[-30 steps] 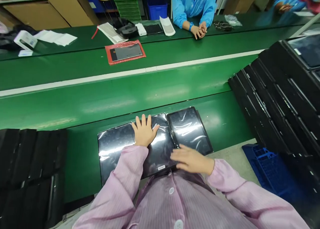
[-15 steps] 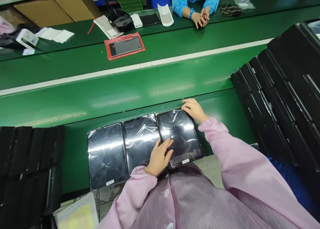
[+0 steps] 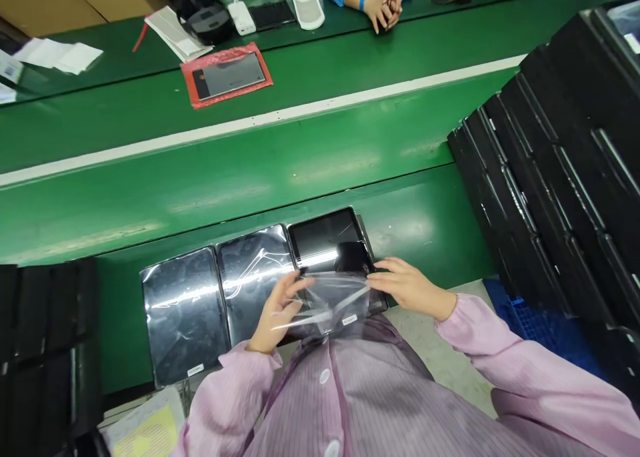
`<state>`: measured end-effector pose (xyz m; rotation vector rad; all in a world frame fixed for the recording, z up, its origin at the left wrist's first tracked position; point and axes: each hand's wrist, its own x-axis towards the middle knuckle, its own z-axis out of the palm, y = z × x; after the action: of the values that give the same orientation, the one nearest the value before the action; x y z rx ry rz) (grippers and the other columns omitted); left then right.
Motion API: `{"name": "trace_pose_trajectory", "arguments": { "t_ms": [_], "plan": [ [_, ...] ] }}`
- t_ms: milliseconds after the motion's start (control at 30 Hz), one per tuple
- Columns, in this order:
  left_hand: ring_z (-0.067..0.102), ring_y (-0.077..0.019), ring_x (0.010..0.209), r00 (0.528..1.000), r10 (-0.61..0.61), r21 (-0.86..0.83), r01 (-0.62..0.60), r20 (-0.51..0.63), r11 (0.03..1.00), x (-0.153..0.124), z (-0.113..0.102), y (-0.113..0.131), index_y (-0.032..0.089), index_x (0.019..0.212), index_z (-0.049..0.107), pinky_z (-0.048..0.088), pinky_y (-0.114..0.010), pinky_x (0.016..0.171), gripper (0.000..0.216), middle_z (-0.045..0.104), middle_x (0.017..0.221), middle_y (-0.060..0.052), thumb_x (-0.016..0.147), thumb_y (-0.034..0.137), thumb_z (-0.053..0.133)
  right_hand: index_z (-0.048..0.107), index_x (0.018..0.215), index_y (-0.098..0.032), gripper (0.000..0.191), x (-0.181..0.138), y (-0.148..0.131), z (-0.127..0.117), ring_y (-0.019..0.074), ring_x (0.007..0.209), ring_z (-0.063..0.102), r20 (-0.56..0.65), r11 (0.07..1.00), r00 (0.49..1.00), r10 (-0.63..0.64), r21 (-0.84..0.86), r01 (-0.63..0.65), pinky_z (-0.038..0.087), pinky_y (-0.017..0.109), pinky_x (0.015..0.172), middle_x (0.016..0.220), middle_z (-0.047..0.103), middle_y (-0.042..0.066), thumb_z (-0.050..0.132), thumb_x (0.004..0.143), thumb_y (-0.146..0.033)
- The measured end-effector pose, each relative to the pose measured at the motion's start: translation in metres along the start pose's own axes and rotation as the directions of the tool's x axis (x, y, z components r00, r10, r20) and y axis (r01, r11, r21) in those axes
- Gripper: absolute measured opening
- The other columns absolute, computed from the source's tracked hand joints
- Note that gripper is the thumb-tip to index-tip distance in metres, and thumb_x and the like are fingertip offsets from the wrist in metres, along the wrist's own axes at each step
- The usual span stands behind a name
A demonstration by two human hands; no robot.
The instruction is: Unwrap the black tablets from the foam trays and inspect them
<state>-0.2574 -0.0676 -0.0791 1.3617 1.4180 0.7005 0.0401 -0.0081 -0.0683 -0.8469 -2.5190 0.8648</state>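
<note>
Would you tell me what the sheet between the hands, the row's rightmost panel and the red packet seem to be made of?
Clear sheet: probably thin, glossy plastic film, being see-through and creased. Rightmost panel: seemingly smooth glass or plastic, as its dark face mirrors light. Red packet: likely plastic, as it looks shiny and crinkled.

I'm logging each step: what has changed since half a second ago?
The right hand has moved from the far corner of the right tablet toward its near end. It and the left hand now hold the clear film, pulled back off the tablet's far part. The middle tablet and left tablet lie as they were.
</note>
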Motion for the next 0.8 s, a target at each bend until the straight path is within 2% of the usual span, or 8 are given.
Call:
{"name": "trace_pose_trajectory", "arguments": {
  "t_ms": [67, 100, 200, 333, 467, 567, 733, 800],
  "plan": [
    [0.046, -0.0211, 0.127, 0.997, 0.046, 0.144, -0.036, -0.067, 0.989, 0.010, 0.002, -0.003, 0.019, 0.144, 0.009, 0.032, -0.051, 0.107, 0.069, 0.058, 0.128, -0.013, 0.082, 0.018, 0.038, 0.057, 0.120, -0.018, 0.047, -0.001, 0.003, 0.009, 0.0189, 0.103, 0.059, 0.095, 0.992, 0.990, -0.102, -0.070, 0.109, 0.049, 0.040, 0.090, 0.104, 0.070, 0.006, 0.031, 0.086, 0.001],
    [0.039, -0.0209, 0.132, 0.995, 0.070, 0.252, -0.051, -0.069, 0.966, 0.017, 0.002, -0.005, 0.018, 0.145, 0.005, 0.029, -0.052, 0.108, 0.071, 0.054, 0.133, -0.014, 0.081, 0.016, 0.036, 0.054, 0.124, -0.018, 0.050, 0.000, 0.001, 0.011, 0.0168, 0.103, 0.059, 0.123, 0.984, 0.982, -0.145, -0.089, 0.156, 0.049, 0.038, 0.090, 0.106, 0.069, 0.006, 0.030, 0.086, 0.003],
    [0.040, -0.0222, 0.132, 0.994, 0.113, 0.538, -0.092, -0.006, 0.838, 0.037, -0.001, -0.009, 0.018, 0.136, 0.036, 0.020, -0.055, 0.111, 0.057, 0.053, 0.134, -0.013, 0.080, 0.010, 0.031, 0.055, 0.123, -0.023, 0.047, 0.012, -0.004, 0.008, 0.0179, 0.117, 0.051, 0.150, 0.950, 0.968, -0.199, -0.211, 0.228, 0.043, 0.042, 0.097, 0.124, 0.060, 0.006, 0.035, 0.087, 0.001],
    [0.048, -0.0209, 0.125, 0.984, 0.148, 0.616, -0.178, 0.100, 0.767, 0.047, -0.010, -0.012, 0.021, 0.117, 0.057, 0.022, -0.057, 0.110, 0.048, 0.061, 0.125, -0.008, 0.081, 0.009, 0.026, 0.070, 0.082, -0.024, 0.021, 0.046, 0.000, 0.003, 0.0274, 0.132, 0.032, 0.089, 0.940, 0.986, -0.142, -0.301, 0.163, 0.025, 0.055, 0.107, 0.137, 0.048, 0.002, 0.053, 0.087, -0.014],
    [0.048, -0.0188, 0.125, 0.986, 0.126, 0.562, -0.164, 0.106, 0.811, 0.046, -0.015, -0.011, 0.019, 0.118, 0.056, 0.022, -0.056, 0.110, 0.052, 0.060, 0.126, -0.007, 0.077, 0.006, 0.027, 0.069, 0.066, -0.023, 0.017, 0.090, 0.023, 0.008, 0.0296, 0.122, 0.042, -0.117, 0.989, 0.986, 0.121, -0.073, -0.130, 0.032, 0.054, 0.101, 0.124, 0.058, 0.005, 0.063, 0.081, -0.027],
    [0.047, -0.0152, 0.126, 0.994, 0.081, 0.480, -0.108, 0.077, 0.870, 0.049, -0.020, -0.009, 0.019, 0.123, 0.051, 0.019, -0.053, 0.113, 0.059, 0.062, 0.125, -0.006, 0.072, 0.004, 0.028, 0.066, 0.063, -0.022, 0.017, 0.111, 0.039, 0.009, 0.0248, 0.101, 0.054, -0.256, 0.903, 0.869, 0.424, 0.189, -0.385, 0.040, 0.047, 0.093, 0.100, 0.067, 0.004, 0.063, 0.079, -0.027],
    [0.043, -0.0209, 0.129, 0.980, 0.098, 0.513, -0.175, 0.174, 0.840, 0.044, -0.016, -0.005, 0.023, 0.095, 0.068, 0.014, -0.061, 0.110, 0.049, 0.061, 0.126, -0.005, 0.071, 0.002, 0.031, 0.064, 0.069, -0.019, 0.037, 0.098, 0.033, -0.006, 0.0183, 0.086, 0.061, -0.174, 0.790, 0.815, 0.553, 0.423, -0.445, 0.047, 0.034, 0.084, 0.087, 0.068, 0.005, 0.041, 0.089, -0.041],
    [0.039, -0.0259, 0.132, 0.956, 0.130, 0.559, -0.262, 0.264, 0.787, 0.027, -0.006, -0.001, 0.025, 0.084, 0.071, 0.014, -0.065, 0.107, 0.043, 0.057, 0.130, -0.006, 0.070, 0.003, 0.037, 0.063, 0.082, -0.017, 0.046, 0.085, 0.020, -0.011, 0.0168, 0.077, 0.064, -0.100, 0.703, 0.726, 0.680, 0.372, -0.607, 0.050, 0.031, 0.073, 0.088, 0.068, 0.007, 0.026, 0.094, -0.041]
  ]
}}
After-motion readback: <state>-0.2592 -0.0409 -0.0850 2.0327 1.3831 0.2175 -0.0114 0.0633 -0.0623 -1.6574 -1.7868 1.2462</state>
